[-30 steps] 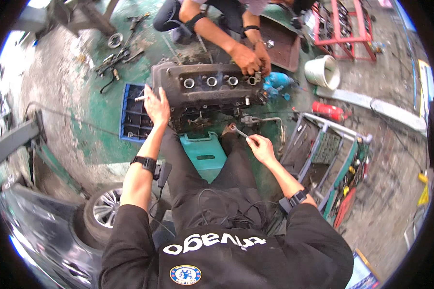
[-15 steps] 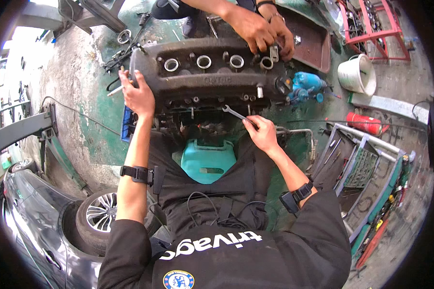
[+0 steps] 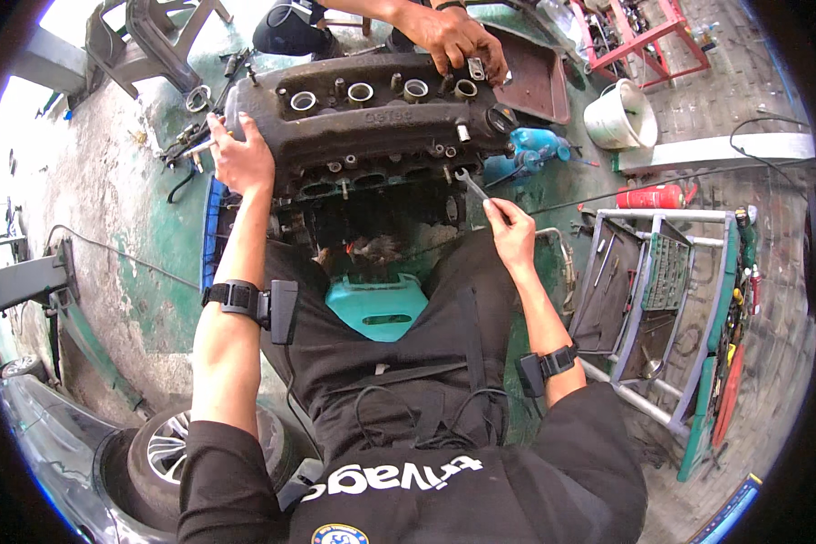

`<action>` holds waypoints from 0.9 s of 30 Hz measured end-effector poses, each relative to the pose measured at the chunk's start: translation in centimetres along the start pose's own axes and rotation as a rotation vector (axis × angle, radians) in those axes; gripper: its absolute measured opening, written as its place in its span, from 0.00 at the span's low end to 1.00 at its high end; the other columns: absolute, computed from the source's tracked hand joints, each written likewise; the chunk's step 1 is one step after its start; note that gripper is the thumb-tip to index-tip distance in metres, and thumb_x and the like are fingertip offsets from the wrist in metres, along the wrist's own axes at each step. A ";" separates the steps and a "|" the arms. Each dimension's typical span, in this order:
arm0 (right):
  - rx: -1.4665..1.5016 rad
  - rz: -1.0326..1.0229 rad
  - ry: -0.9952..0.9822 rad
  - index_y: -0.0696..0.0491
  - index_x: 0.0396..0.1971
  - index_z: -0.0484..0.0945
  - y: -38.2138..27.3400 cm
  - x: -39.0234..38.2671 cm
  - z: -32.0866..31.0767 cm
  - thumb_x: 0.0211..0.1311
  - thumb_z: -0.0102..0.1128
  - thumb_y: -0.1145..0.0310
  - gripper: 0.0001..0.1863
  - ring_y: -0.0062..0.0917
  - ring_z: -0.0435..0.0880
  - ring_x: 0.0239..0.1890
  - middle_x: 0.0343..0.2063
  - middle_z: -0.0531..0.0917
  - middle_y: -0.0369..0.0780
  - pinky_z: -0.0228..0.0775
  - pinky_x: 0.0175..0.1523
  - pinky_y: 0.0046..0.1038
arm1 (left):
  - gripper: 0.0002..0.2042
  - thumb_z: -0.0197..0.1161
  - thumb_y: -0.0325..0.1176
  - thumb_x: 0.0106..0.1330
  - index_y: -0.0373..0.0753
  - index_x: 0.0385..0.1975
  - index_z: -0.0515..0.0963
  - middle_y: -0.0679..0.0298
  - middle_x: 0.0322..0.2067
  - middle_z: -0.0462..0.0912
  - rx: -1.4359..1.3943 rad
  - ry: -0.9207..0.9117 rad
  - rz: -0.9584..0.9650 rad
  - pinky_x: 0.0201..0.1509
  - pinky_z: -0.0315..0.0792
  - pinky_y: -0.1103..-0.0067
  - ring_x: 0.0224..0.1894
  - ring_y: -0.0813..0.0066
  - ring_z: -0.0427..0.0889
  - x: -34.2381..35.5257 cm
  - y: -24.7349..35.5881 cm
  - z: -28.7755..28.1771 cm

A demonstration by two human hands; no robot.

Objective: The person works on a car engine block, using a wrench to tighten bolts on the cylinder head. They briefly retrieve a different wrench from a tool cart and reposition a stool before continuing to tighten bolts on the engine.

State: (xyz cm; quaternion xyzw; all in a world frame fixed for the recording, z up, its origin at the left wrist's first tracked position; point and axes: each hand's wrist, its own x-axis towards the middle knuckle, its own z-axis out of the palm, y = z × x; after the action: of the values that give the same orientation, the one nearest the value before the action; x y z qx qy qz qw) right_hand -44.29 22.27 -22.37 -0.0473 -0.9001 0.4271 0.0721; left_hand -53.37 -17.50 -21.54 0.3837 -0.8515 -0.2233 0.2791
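Note:
An engine with a dark, grimy valve cover stands before me. My left hand is closed over the cover's left end, thumb on top and fingers at the edge. A thin pale stick shows by those fingers; I cannot tell if they hold it. In my right hand is a metal wrench, pinched near its lower end. Its open jaw points up beside a stud on the near side of the engine; contact is unclear. Across the engine, another person's hands handle a small metal piece above the cover's right end.
A teal plastic stool is between my legs. Right of the engine are blue bottles, a brown tray, a white bucket, a red cylinder and a tool cart. A car wheel stands at lower left.
The view has shifted, placing the engine higher and further left. My right hand has carried the wrench rightward, from between two studs to beside the right one. My left hand stays on the cover.

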 end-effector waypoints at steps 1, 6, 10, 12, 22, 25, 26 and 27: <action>0.010 -0.002 0.007 0.59 0.34 0.82 -0.1 0.0 0.0 0.60 0.65 0.63 0.13 0.19 0.78 0.24 0.24 0.83 0.39 0.69 0.31 0.22 | 0.30 0.55 0.51 0.64 0.40 0.63 0.65 0.53 0.52 0.78 0.005 -0.004 0.029 0.54 0.71 0.63 0.51 0.51 0.77 0.0 -0.1 0.0; -0.045 0.014 -0.026 0.59 0.34 0.83 -2.2 -2.7 -0.3 0.59 0.66 0.63 0.13 0.17 0.77 0.24 0.23 0.82 0.38 0.68 0.31 0.21 | 0.31 0.54 0.54 0.64 0.45 0.64 0.64 0.51 0.46 0.80 -0.067 0.021 0.021 0.52 0.71 0.62 0.48 0.51 0.79 -0.1 -0.3 0.0; -0.173 0.009 -0.041 0.58 0.34 0.84 -4.0 -5.1 -2.1 0.57 0.67 0.61 0.14 0.22 0.82 0.27 0.26 0.85 0.39 0.71 0.35 0.23 | 0.29 0.56 0.50 0.64 0.38 0.61 0.67 0.46 0.46 0.79 -0.032 -0.015 0.041 0.53 0.70 0.63 0.47 0.50 0.78 -0.2 -0.6 0.0; -0.208 -0.003 -0.019 0.57 0.34 0.84 -4.6 -5.3 -3.3 0.57 0.66 0.61 0.14 0.22 0.82 0.27 0.26 0.85 0.39 0.72 0.35 0.23 | 0.29 0.56 0.50 0.64 0.36 0.60 0.68 0.46 0.46 0.79 -0.044 0.040 0.096 0.54 0.70 0.64 0.47 0.51 0.78 -0.2 -0.7 0.2; -0.289 -0.161 -0.051 0.54 0.32 0.85 -4.1 -1.1 -4.9 0.57 0.66 0.59 0.13 0.28 0.84 0.30 0.26 0.84 0.39 0.72 0.36 0.26 | 0.32 0.59 0.56 0.61 0.44 0.61 0.67 0.49 0.44 0.81 -0.113 0.024 0.044 0.53 0.70 0.63 0.47 0.50 0.78 -0.1 -1.1 0.4; -0.268 -0.160 -0.086 0.51 0.32 0.85 -2.6 1.2 -3.4 0.56 0.66 0.57 0.13 0.28 0.84 0.29 0.26 0.84 0.37 0.72 0.34 0.27 | 0.31 0.60 0.55 0.60 0.45 0.60 0.69 0.53 0.43 0.81 -0.079 -0.008 0.010 0.51 0.71 0.63 0.45 0.52 0.80 -0.1 -0.7 -0.1; -0.249 -0.135 -0.101 0.50 0.31 0.85 -2.1 2.0 -2.8 0.56 0.66 0.56 0.13 0.29 0.84 0.29 0.26 0.84 0.37 0.72 0.34 0.27 | 0.30 0.61 0.54 0.60 0.44 0.59 0.70 0.54 0.42 0.82 -0.053 0.004 0.012 0.50 0.72 0.64 0.45 0.53 0.80 0.0 -0.6 -0.1; -0.277 -0.170 -0.087 0.50 0.31 0.85 -1.6 2.8 -2.3 0.56 0.66 0.55 0.13 0.29 0.84 0.29 0.26 0.84 0.37 0.72 0.34 0.27 | 0.29 0.61 0.53 0.60 0.46 0.59 0.70 0.54 0.43 0.82 -0.053 -0.010 -0.012 0.50 0.72 0.64 0.44 0.53 0.80 0.0 -0.5 -0.2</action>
State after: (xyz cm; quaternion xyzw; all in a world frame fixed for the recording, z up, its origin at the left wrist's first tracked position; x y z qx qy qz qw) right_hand -46.73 23.45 -19.46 0.0383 -0.9533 0.2931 0.0619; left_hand -53.02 -17.85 -21.65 0.3801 -0.8442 -0.2495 0.2838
